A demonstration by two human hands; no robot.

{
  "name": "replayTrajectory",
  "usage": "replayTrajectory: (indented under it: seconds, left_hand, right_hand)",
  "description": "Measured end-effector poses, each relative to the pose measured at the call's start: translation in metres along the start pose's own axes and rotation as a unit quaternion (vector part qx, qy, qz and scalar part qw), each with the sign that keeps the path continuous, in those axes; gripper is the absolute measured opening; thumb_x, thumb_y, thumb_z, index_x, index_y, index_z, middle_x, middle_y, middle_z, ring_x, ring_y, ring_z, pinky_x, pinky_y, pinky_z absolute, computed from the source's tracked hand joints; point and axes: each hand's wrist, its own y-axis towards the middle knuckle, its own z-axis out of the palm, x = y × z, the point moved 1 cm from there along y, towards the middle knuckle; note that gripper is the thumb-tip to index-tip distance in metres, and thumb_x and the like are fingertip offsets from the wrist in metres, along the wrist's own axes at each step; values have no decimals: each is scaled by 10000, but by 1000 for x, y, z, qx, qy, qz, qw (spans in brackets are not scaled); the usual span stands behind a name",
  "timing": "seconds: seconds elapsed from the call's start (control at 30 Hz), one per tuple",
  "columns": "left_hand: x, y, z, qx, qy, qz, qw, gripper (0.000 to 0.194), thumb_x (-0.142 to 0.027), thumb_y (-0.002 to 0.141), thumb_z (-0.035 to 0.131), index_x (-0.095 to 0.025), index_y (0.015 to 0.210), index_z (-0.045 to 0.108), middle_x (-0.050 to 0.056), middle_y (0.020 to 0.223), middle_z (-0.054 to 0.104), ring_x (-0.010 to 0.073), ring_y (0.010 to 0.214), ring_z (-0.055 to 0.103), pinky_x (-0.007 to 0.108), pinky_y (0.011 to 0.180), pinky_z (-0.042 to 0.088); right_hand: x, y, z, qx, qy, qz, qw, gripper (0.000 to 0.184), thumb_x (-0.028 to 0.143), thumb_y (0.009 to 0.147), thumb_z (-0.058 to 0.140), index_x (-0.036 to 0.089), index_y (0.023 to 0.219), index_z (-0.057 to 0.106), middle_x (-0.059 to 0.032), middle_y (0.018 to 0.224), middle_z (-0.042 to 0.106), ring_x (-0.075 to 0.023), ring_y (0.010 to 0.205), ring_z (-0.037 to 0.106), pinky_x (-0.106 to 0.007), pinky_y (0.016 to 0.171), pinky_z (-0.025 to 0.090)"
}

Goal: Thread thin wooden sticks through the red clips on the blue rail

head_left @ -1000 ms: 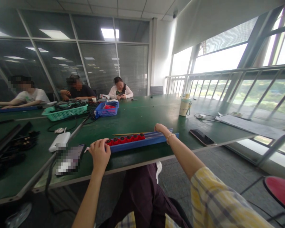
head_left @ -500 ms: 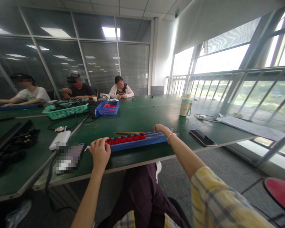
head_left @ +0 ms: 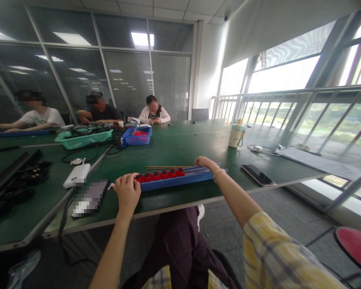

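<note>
A long blue channel (head_left: 174, 183) lies on the green table near its front edge, slanting slightly up to the right. In its left part several red blocks (head_left: 164, 175) with black tops stand in a row. My left hand (head_left: 127, 190) is closed round the channel's left end, next to the first block. Over at the right part, my right hand (head_left: 205, 162) bends over the far rim with its fingers curled down onto the channel; the fingertips are hidden. Two thin brass-coloured rods (head_left: 162, 167) rest on the table just behind the channel.
A dark phone (head_left: 258, 175) and a cream bottle (head_left: 237, 135) stand or lie to the right. Left are another phone (head_left: 90, 196) and a white device (head_left: 77, 176). Green basket (head_left: 84, 140) and blue basket (head_left: 137, 138) sit further back. Three people are seated beyond.
The whole view has shifted slightly. Both hands stay in the same places on the blue channel, and the red blocks keep their row.
</note>
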Motion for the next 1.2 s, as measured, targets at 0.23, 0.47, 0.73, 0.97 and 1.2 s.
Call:
replayTrajectory:
  seconds: [0.23,0.47,0.73,0.97,1.2]
  left_hand:
    - [-1,1,-1,9,-2,-5,1000,281,-222,902,441,-217,1044,684,92,1074,667,296,1068,481,443,913,343]
    - [0,0,-1,13,-1,-9,1000,281,-216,901,442,-212,1044,684,90,1075,667,298,1072,479,444,918,342]
    - [2,0,0,18,-4,-11,1000,280,-203,894,454,-222,1053,683,91,1084,661,295,1081,478,446,927,349]
    - [2,0,0,14,-4,-7,1000,282,-208,900,446,-223,1045,687,90,1076,664,296,1078,481,444,925,343]
    - [1,0,1,15,-4,-9,1000,284,-211,899,440,-222,1042,685,97,1079,661,303,1081,484,447,921,339]
  right_hand:
    - [5,-1,-3,35,-6,19,999,335,81,793,580,167,1049,779,-78,1017,762,-175,922,704,-231,829,520]
    - [9,0,-7,64,-26,11,998,380,66,793,555,189,1089,760,-66,1058,757,-171,942,694,-260,860,515]
    - [13,5,-3,66,-52,10,996,295,141,780,644,158,1046,771,-92,1049,759,-213,983,699,-301,903,518]
    - [7,7,2,33,-58,3,998,291,119,841,600,157,1089,748,-101,1140,731,-206,1060,674,-265,914,495]
    - [2,6,2,9,-44,-16,999,282,153,870,616,187,1136,703,-67,1148,721,-175,1035,662,-225,862,481]
